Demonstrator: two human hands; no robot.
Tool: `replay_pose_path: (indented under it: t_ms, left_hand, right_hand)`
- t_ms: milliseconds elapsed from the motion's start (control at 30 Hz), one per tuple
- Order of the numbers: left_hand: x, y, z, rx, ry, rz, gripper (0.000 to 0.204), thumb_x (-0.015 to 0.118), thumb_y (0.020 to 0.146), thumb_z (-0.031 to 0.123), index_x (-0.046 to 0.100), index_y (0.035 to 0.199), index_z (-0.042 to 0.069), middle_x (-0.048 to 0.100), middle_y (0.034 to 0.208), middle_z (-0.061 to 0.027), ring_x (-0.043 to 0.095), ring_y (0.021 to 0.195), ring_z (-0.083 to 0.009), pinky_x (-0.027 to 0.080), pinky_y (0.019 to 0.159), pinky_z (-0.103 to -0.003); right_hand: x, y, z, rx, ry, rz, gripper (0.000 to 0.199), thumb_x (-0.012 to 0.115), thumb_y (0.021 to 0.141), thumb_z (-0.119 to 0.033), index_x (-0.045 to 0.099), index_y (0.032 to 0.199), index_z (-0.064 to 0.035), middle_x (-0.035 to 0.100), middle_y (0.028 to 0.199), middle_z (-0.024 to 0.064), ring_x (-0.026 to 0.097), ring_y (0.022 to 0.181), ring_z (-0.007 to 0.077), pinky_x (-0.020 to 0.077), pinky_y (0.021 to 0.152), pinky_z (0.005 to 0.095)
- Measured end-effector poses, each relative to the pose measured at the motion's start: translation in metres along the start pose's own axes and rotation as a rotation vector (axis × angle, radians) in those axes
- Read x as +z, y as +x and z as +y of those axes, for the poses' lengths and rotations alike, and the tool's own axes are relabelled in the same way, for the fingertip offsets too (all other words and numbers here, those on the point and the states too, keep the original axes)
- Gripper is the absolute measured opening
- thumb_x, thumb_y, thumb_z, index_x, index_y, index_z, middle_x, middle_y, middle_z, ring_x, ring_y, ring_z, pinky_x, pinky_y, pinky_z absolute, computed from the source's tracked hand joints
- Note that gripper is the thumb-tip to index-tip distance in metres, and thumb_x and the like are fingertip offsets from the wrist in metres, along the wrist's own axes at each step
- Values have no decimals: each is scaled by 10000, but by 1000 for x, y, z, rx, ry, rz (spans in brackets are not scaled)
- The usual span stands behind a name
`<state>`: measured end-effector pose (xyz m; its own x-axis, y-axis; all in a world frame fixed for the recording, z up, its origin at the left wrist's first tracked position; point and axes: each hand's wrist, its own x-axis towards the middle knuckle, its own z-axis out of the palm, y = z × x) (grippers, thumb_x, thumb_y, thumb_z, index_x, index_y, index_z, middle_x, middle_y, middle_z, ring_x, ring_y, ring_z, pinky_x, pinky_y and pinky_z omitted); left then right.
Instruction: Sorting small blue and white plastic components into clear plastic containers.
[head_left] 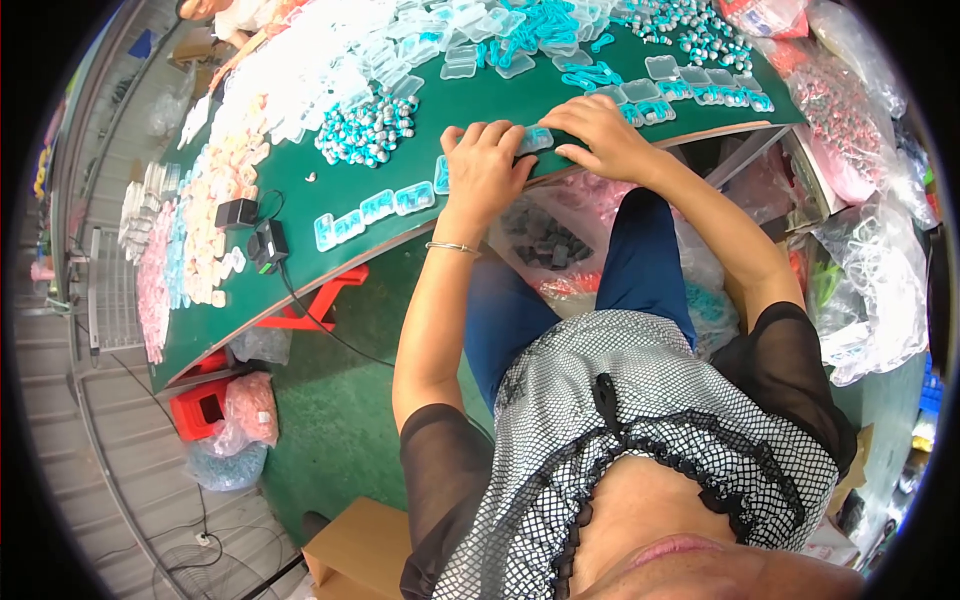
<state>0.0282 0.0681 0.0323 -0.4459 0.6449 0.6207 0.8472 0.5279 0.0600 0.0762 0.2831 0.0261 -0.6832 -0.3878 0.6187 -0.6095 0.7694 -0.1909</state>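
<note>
Hands (545, 150) press clear case (534, 139) between.

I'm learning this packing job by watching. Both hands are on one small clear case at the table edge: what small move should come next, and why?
Probably press the lid down until it closes. Both hands, left hand and right hand, pinch the small clear case at the edge of the green table, and closed cases with teal pieces already lie in a row beside them.
</note>
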Motion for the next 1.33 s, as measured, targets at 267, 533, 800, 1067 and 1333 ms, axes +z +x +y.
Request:
replay_pose_path:
  t_ms: [267, 533, 800, 1067, 1333]
  left_hand:
    - [20, 22, 35, -43, -67, 55, 376, 746, 694, 325, 650, 996, 123, 627, 1039, -37, 560, 978, -228, 340, 839, -429]
    - [70, 65, 76, -78, -73, -98, 395, 743, 691, 312, 653, 1014, 103, 624, 1044, -47, 562, 966, -235, 350, 813, -443]
    - [56, 47, 66, -73, -178, -127, 381, 738, 697, 276, 653, 1024, 101, 616, 1060, -57, 547, 1013, -249, 346, 848, -447]
    - [58, 43, 60, -58, -253, -74, 399, 767, 646, 249, 651, 992, 85, 614, 1004, -61, 545, 987, -242, 342, 809, -438]
    - [52, 48, 64, -202, -245, -132, 823, 783, 664, 318, 386, 1364, 146, 476, 1300, -127, 478, 1143, -277, 322, 880, -471]
  right_hand:
    - [-40, -20, 75, 193, -155, 86, 178, 604, 779, -101, 665, 947, -101, 637, 965, 48, 567, 933, 271, 461, 799, 398]
    - [-42, -32, 81, 314, -219, -61, 174, 612, 814, -142, 677, 974, -165, 615, 1004, -11, 524, 1025, 227, 408, 816, 412]
    - [-40, -28, 68, 239, -265, -201, 201, 627, 812, -167, 657, 1010, -153, 589, 1033, 13, 491, 1052, 229, 339, 883, 436]
    - [-32, -24, 65, 265, -274, -208, 207, 644, 795, -164, 647, 1001, -147, 589, 948, 30, 507, 1021, 234, 328, 892, 439]
    - [-43, -17, 71, 437, 269, -191, 254, 657, 752, -100, 613, 1002, -107, 588, 968, 78, 524, 1009, 245, 344, 927, 471]
